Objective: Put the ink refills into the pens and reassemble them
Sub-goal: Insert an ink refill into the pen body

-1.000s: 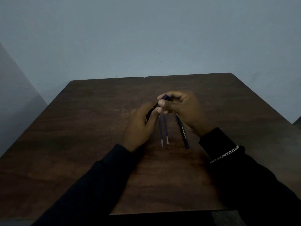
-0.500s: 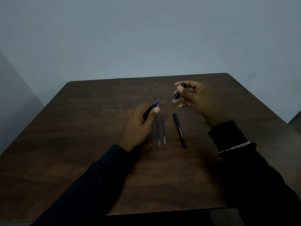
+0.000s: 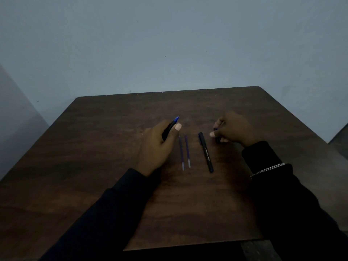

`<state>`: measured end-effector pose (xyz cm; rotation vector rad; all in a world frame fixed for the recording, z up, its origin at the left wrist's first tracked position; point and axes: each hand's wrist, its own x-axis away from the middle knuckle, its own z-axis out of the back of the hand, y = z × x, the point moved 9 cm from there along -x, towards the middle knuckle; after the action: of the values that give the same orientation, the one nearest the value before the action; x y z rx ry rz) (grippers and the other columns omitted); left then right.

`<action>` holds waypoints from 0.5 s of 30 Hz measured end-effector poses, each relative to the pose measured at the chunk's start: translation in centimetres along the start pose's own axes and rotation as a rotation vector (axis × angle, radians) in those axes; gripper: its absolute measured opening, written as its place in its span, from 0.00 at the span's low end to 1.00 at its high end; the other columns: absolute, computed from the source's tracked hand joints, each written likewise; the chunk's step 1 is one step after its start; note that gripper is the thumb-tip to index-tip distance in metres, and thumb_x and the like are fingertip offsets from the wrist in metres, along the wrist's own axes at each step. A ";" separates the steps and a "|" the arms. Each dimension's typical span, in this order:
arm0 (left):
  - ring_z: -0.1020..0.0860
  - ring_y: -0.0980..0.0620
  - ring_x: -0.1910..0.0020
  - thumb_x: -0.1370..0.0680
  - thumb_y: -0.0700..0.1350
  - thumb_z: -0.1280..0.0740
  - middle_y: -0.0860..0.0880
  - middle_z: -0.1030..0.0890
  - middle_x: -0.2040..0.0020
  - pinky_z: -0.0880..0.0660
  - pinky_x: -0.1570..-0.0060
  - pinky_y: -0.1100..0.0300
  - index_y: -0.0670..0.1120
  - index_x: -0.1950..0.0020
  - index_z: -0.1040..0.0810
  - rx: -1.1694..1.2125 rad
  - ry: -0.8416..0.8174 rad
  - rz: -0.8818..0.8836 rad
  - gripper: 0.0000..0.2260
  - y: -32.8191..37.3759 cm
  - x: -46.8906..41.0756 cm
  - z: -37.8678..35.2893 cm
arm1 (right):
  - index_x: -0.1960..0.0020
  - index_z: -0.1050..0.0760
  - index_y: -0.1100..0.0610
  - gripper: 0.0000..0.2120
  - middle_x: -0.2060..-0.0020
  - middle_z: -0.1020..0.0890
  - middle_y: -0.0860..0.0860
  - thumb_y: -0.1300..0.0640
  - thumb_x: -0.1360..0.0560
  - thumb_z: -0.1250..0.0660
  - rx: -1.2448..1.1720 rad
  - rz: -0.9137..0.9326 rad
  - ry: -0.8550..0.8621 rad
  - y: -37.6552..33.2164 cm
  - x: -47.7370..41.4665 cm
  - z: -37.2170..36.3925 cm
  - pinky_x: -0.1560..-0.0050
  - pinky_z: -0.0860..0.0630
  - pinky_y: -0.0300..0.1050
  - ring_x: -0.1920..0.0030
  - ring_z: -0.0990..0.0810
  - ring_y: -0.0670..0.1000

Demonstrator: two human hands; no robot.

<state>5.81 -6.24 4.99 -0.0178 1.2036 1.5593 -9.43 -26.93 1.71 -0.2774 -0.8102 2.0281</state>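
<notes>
My left hand (image 3: 156, 146) grips a black pen with a blue tip (image 3: 172, 125), uncapped, its point aimed away from me. My right hand (image 3: 233, 130) is low at the table, its fingers closed on a small dark pen cap (image 3: 216, 131) that is mostly hidden. Between my hands two thin blue ink refills (image 3: 184, 152) lie side by side on the brown table (image 3: 94, 157). A second black pen (image 3: 206, 152) with its cap on lies just right of the refills.
The table's back edge meets a pale blue-grey wall (image 3: 169, 44). Both arms wear dark sleeves, and a silver bracelet (image 3: 267, 169) sits on the right wrist. The front table edge is close to my body.
The cap came off the pen held in my left hand. My right hand carried the cap to the right and lowered it to the table beside the capped pen.
</notes>
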 end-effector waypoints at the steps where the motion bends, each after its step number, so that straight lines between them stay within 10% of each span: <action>1: 0.31 0.55 0.70 0.13 0.54 0.38 0.55 0.32 0.69 0.37 0.67 0.64 0.52 0.62 0.29 0.002 0.000 0.002 0.18 0.1 0.0 0.0 | 0.53 0.19 0.60 0.10 0.65 0.15 0.55 0.60 0.30 0.19 0.009 -0.003 -0.007 0.1 -0.1 -0.1 0.74 0.22 0.39 0.72 0.17 0.50; 7: 0.24 0.44 0.66 0.15 0.57 0.42 0.42 0.24 0.66 0.27 0.63 0.44 0.40 0.50 0.18 0.087 -0.009 0.036 0.23 0.4 0.3 0.4 | 0.53 0.17 0.60 0.08 0.63 0.15 0.53 0.60 0.28 0.20 0.042 -0.009 -0.026 0.2 -0.3 -0.5 0.73 0.22 0.37 0.69 0.16 0.48; 15: 0.26 0.56 0.69 0.17 0.59 0.44 0.51 0.24 0.67 0.27 0.65 0.57 0.43 0.48 0.16 0.160 -0.006 0.085 0.24 0.1 0.3 0.2 | 0.53 0.17 0.62 0.05 0.61 0.15 0.55 0.61 0.25 0.23 0.012 -0.055 -0.021 1.0 -0.6 -0.6 0.72 0.21 0.38 0.70 0.15 0.48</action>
<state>5.78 -5.83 4.96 0.1444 1.3357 1.5311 -9.51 -27.51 0.58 -0.2257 -0.8099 1.9870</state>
